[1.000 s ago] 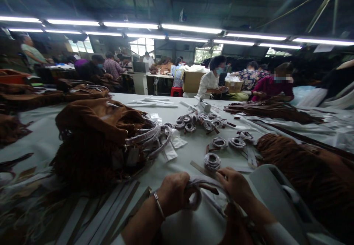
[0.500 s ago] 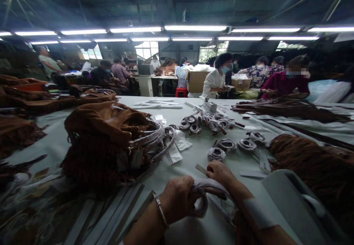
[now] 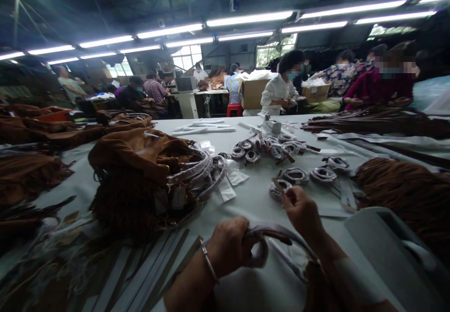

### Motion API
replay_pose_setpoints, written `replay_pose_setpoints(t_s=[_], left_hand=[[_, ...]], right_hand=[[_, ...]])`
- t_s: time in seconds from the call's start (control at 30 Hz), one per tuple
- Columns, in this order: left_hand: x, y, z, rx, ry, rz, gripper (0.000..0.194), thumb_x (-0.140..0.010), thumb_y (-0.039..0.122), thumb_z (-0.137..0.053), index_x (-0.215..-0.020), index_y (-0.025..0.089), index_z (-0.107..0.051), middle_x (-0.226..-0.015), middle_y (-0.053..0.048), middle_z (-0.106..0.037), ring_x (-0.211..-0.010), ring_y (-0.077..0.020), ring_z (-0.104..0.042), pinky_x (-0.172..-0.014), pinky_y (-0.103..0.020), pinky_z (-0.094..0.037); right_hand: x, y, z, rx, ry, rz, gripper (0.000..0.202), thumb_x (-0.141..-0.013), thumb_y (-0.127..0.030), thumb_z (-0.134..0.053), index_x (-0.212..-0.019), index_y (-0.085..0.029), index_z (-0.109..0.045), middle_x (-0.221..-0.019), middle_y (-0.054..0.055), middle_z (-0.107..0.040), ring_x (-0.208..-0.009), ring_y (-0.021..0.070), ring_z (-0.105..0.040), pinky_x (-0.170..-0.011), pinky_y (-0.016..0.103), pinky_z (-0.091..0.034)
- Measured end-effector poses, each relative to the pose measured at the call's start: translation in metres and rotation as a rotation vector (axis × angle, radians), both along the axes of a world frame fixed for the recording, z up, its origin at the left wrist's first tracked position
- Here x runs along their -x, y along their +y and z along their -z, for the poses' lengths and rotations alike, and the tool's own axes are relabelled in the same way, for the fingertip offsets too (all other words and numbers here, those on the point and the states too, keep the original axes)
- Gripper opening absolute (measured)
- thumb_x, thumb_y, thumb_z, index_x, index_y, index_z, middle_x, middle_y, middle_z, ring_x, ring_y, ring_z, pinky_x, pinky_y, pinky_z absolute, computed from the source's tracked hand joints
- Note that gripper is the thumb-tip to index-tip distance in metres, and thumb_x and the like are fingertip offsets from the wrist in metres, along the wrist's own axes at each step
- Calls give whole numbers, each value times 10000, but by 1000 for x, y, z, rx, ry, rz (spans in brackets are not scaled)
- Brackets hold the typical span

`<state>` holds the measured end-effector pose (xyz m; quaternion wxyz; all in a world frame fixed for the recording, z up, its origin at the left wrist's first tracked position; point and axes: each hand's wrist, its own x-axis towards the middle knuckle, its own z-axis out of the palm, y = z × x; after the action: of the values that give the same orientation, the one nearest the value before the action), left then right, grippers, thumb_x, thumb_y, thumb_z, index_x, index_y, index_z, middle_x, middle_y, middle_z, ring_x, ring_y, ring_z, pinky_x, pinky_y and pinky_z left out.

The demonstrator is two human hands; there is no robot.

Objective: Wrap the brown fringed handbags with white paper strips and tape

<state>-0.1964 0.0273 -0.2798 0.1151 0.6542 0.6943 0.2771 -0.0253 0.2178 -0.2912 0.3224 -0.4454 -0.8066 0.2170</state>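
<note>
My left hand [image 3: 230, 246], with a bangle at its wrist, is closed around a strap wrapped in pale lilac-white film [image 3: 260, 253]. The strap bends into a loop beneath my fingers and arcs right towards my right forearm, with brown showing at one part. My right hand [image 3: 298, 206] is raised above the strap, its fingers pinched together in front of a wrapped strap coil [image 3: 278, 189]; whatever lies between the fingertips is too small to make out. More wrapped coils [image 3: 295, 176] lie just beyond it. Left of my hands sits a brown fringed bag [image 3: 130, 157] with wrapped handles [image 3: 197, 173].
A grey plastic dispenser-like object [image 3: 379, 241] stands at the right, beside brown fringed material [image 3: 393, 185]. Flat strips [image 3: 140, 270] lie at the lower left near tangled scraps [image 3: 66, 265]. White rolls [image 3: 204, 127] and dark straps [image 3: 358, 122] lie farther back. Several people work beyond the table.
My right hand has lifted away from the strap and moved up and right; the flat tan strip by its fingers no longer shows. My left hand keeps its hold. The view has tilted.
</note>
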Motion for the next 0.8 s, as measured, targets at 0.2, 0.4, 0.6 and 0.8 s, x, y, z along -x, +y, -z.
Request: replay_pose_setpoints(t_s=[0.2, 0.4, 0.6, 0.8], left_hand=[[0, 0, -3, 57, -9, -16, 219, -945, 398, -571, -844, 205, -541, -829, -70, -669, -728, -213, -606, -625, -311, -373], [4, -2, -9, 115, -32, -3, 243, -981, 435, -532, -891, 209, -531, -835, -42, -667, -755, -203, -615, -629, -288, -360], [7, -5, -16, 133, -25, 4, 226, -992, 429, -516, -926, 213, -529, -896, -39, -675, -792, -199, -625, -642, -281, -360], [8, -5, -13, 107, -25, 24, 252, -996, 458, -513, -942, 212, -533, -913, -43, -685, -807, -207, -636, -655, -284, -370]], right_hand=[[-31, -86, -54, 606, 524, -101, 434, -739, -569, -768, -926, -224, -583, -582, -49, -552, -465, 129, -509, -427, 237, -380], [-40, -149, -12, 1090, 421, -218, 464, -694, -445, -810, -1020, -160, -644, -673, -11, -651, -552, 121, -579, -523, 229, -422], [-32, -154, -1, 1127, 202, -61, 379, -708, -534, -746, -747, -186, -602, -498, -55, -522, -393, 75, -437, -399, 204, -272], [-17, -162, -2, 1178, 347, -99, 540, -635, -671, -777, -811, -196, -591, -529, -78, -509, -381, 63, -430, -394, 193, -271]])
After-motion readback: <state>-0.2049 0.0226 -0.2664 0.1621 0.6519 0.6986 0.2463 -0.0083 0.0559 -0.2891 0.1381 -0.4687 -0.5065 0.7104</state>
